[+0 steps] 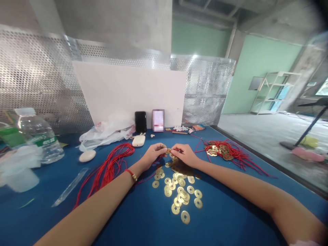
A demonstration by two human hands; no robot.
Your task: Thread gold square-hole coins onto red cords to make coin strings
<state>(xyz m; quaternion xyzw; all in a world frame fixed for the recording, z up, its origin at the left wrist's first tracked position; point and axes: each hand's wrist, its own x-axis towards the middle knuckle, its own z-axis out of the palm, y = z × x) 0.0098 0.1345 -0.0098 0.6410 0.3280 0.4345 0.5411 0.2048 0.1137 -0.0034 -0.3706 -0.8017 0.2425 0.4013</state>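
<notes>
My left hand (153, 155) and my right hand (186, 154) meet above the blue table, fingertips pinched on a small brass coin (168, 151) between them. Bits of red cord show just below the fingers; how it runs through the coin is too small to tell. Below the hands lies a loose spread of brass coins (180, 193) with square holes, several overlapping. A bundle of red cords (110, 167) rests beside my left forearm. Right of my right hand is a heap of coins tied with red cord (222, 150).
At the left stand a water bottle (38, 136) and a white cup (23, 177). A clear plastic strip (70, 188), a white oval object (87, 156), a plastic bag (107, 133) and a white case (138, 140) lie nearby. Two phones (140, 122) lean against a white board (133, 92).
</notes>
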